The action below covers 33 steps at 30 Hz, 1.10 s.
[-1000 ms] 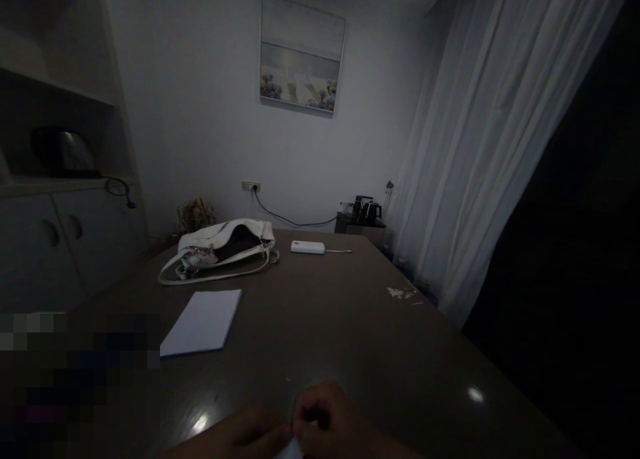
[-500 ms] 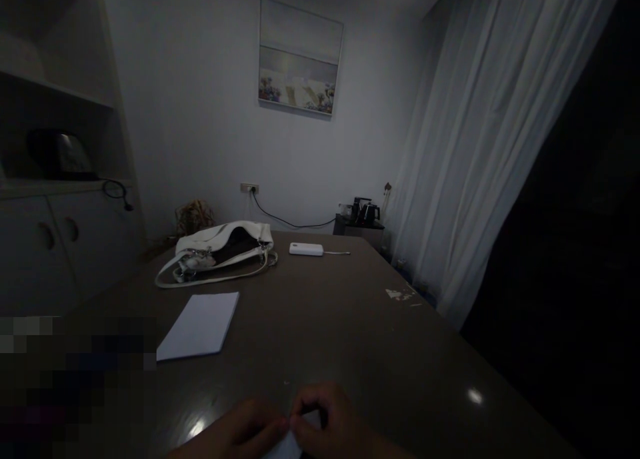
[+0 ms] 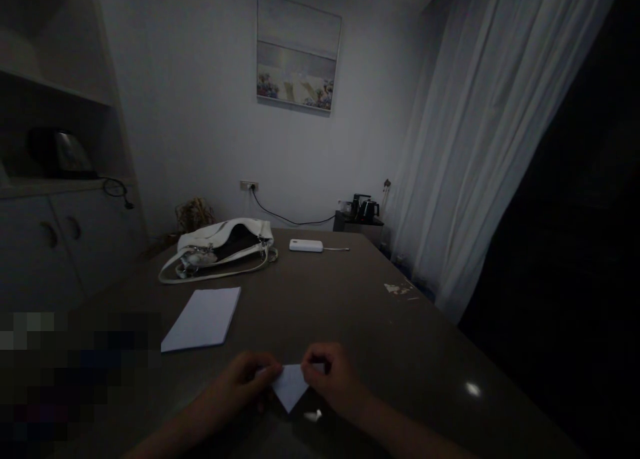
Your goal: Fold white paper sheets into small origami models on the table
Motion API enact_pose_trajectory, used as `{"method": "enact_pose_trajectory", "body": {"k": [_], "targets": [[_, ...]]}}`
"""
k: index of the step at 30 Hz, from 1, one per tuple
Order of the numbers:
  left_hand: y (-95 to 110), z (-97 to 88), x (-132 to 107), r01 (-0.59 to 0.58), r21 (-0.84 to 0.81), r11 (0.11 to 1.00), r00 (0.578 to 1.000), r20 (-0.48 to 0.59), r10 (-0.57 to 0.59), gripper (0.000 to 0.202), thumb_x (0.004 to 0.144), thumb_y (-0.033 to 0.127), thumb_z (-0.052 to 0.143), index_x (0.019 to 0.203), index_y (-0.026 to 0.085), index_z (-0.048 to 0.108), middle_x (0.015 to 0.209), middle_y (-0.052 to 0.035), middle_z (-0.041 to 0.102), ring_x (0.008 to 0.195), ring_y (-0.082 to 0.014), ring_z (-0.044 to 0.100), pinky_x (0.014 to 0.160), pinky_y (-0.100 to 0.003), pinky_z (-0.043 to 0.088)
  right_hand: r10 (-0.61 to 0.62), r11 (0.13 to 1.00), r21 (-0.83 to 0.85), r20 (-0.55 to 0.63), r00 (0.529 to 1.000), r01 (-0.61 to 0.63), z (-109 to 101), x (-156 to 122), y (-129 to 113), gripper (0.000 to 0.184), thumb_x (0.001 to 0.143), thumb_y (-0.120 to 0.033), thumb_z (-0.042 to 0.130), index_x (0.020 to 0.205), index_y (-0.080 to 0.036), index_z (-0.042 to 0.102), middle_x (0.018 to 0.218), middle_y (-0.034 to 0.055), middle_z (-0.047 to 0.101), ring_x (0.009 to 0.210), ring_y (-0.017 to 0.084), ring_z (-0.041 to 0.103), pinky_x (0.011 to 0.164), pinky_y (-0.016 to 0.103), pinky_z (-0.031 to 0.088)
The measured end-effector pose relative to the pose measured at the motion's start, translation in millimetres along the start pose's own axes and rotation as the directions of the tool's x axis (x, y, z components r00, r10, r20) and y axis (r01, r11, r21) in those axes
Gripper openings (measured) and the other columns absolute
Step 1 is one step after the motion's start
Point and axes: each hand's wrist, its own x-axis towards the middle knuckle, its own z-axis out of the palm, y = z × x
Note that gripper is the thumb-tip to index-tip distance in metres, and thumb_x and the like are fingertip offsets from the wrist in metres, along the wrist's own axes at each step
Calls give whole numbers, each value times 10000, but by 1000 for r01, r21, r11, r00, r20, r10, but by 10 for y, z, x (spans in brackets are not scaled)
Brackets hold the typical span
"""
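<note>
Between my two hands is a small white piece of folded paper [image 3: 291,387], a triangle with its point toward me. My left hand [image 3: 249,379] pinches its left corner between thumb and fingers. At the opposite corner, my right hand [image 3: 334,379] grips the paper with thumb and curled forefinger. Both corners are partly covered by my fingers. Farther off to the left lies a stack of white paper sheets [image 3: 204,318], flat on the brown table [image 3: 320,306].
A white handbag [image 3: 225,236] with its strap lies at the table's far left. Right of it is a white power bank [image 3: 306,246] with a short cable. Some torn-looking pale patches [image 3: 399,288] mark the right edge. A curtain [image 3: 465,146] hangs at the right.
Both hands have moved up and away from me with the paper, and have spread slightly apart. The triangle now shows more fully between them. The view has shifted a little.
</note>
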Motion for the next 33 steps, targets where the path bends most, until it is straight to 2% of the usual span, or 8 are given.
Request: {"method": "enact_pose_trajectory", "body": {"k": [3, 6, 7, 12, 15, 19, 33], "targets": [[15, -35, 134, -87, 54, 995, 996, -21, 88, 449, 782, 534, 488, 858, 122, 650, 741, -26, 638, 623, -143, 561, 584, -233, 438, -43, 999, -29, 9, 999, 43, -12, 149, 36, 104, 682, -159, 534, 600, -134, 592, 561, -20, 527, 554, 95, 462, 522, 196, 313], [31, -100, 324, -197, 62, 978, 980, -12, 198, 378, 789, 457, 519, 835, 114, 672, 786, -44, 672, 743, -181, 592, 678, -250, 444, -73, 997, -36, 3, 997, 73, -23, 357, 90, 111, 680, -150, 535, 590, -133, 598, 547, -26, 521, 531, 89, 451, 510, 190, 310], [31, -123, 391, -218, 61, 974, 974, -47, 221, 368, 789, 445, 521, 828, 113, 677, 780, -44, 678, 758, -189, 596, 692, -254, 442, -92, 995, -35, 1, 996, 92, -20, 432, 116, 108, 686, -147, 536, 605, -132, 606, 563, -22, 533, 548, 92, 463, 526, 192, 321], [-13, -195, 607, -234, 95, 968, 954, -170, 247, 373, 770, 446, 533, 802, 108, 686, 739, -43, 687, 743, -213, 602, 677, -259, 438, -40, 998, 47, -32, 999, 42, 51, 703, 275, 108, 710, -208, 572, 641, -135, 611, 567, -21, 528, 534, 91, 445, 506, 184, 331], [-30, -201, 596, -241, 109, 964, 951, -172, 257, 374, 780, 450, 517, 795, 114, 680, 729, -41, 683, 737, -215, 602, 665, -260, 439, -59, 994, 87, -18, 998, 60, 81, 718, 331, 125, 721, -229, 577, 646, -135, 611, 585, -16, 535, 550, 93, 455, 506, 182, 336], [-5, -193, 529, -250, 136, 959, 956, -124, 267, 367, 789, 437, 512, 820, 110, 677, 772, -53, 687, 767, -220, 604, 679, -264, 436, -68, 990, 126, 24, 997, 64, 72, 666, 313, 138, 723, -240, 575, 637, -134, 599, 576, -22, 528, 549, 91, 462, 514, 184, 339], [-39, -177, 544, -266, 132, 955, 951, -124, 283, 319, 773, 408, 520, 789, 123, 662, 752, -39, 669, 744, -208, 595, 658, -260, 429, -42, 987, 157, 58, 997, 33, 82, 653, 309, 72, 708, -206, 567, 680, -140, 570, 610, -20, 545, 576, 101, 500, 543, 197, 365]]}}
